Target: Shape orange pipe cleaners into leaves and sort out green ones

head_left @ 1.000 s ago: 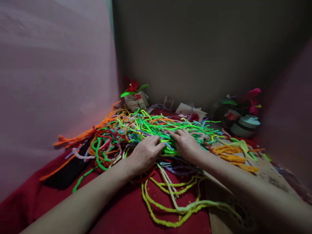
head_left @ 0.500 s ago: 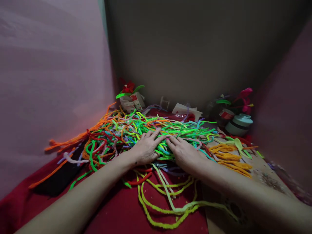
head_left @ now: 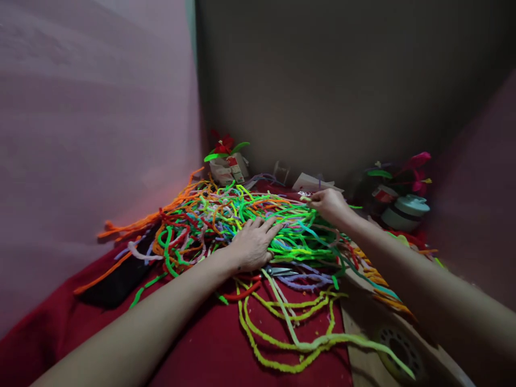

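Observation:
A big tangled heap of fuzzy pipe cleaners (head_left: 298, 244) in green, orange, red, white and other colours lies on a red cloth (head_left: 217, 344). My left hand (head_left: 252, 244) rests on the heap with its fingers stretched out and laid flat. At the heap's far right edge, my right hand (head_left: 330, 206) is raised with its fingers pinched together. A short pale yellow tip of a pipe cleaner (head_left: 305, 199) sticks out of that pinch; the rest of it is hidden. Just below my left hand lies a pair of scissors (head_left: 280, 271) with red handles, partly covered.
Long yellow pipe cleaners (head_left: 278, 368) loop across the cloth in front. A dark flat object (head_left: 110, 285) lies at the left. Behind stand a red flower (head_left: 223, 144), a pink flower (head_left: 420, 160) and a pale blue lidded jar (head_left: 405, 211). Orange pipe cleaners lie under my right forearm.
My right hand has left the heap's front middle and moved away to its far right edge, where it now pinches a pipe cleaner. The left hand stays on the heap. The view has shifted slightly.

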